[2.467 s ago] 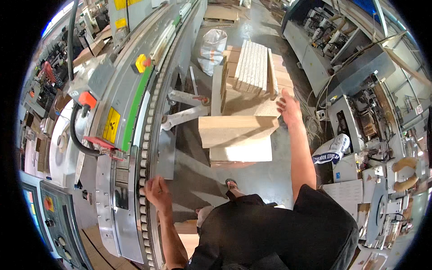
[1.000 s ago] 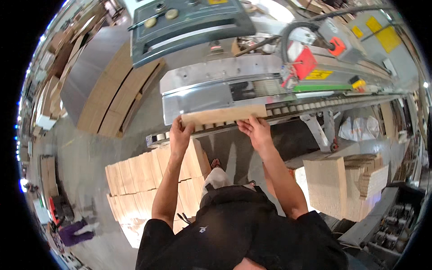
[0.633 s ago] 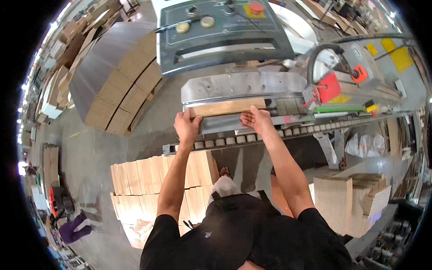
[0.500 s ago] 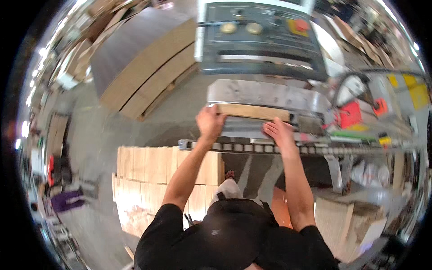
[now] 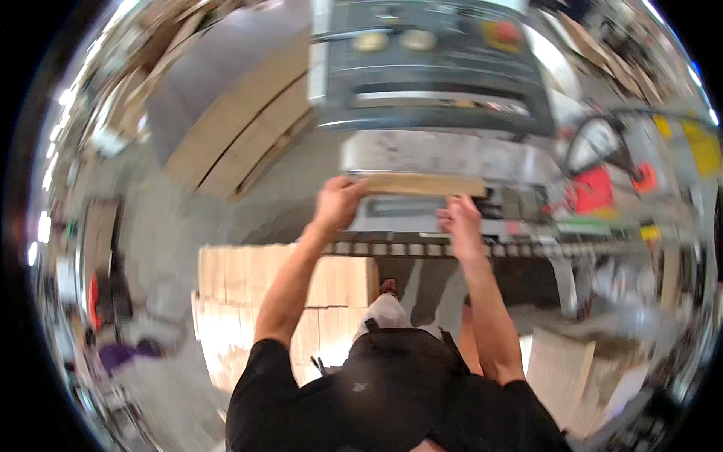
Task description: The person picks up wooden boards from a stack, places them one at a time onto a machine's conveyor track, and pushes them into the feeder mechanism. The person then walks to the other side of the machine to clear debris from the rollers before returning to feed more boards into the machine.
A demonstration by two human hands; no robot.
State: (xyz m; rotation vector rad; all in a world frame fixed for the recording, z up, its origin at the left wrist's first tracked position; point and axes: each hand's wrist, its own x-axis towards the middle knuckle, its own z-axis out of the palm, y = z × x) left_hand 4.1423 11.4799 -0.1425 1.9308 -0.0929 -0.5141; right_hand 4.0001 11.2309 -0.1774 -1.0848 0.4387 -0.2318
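A narrow light-brown wooden board (image 5: 422,184) lies crosswise on the grey metal bed of a machine, along a pale metal plate (image 5: 410,153). My left hand (image 5: 339,202) is closed on the board's left end. Below the board's right part is my right hand (image 5: 462,220), its fingers curled and their tips at the near edge. Motion blur hides whether those fingers pinch anything. A dark slotted rail (image 5: 422,249) runs across under both wrists.
Beyond the plate stands a dark control panel (image 5: 437,68) with round knobs and a red button. Stacked light wooden boards (image 5: 248,275) sit at my near left. A large panel stack (image 5: 248,128) is at the far left. Red and yellow machine parts (image 5: 591,188) are at the right.
My left hand has shifted slightly left, still at the board's end. My right hand has drawn slightly back, its fingers now more curled. The view has shifted a little and blurred.
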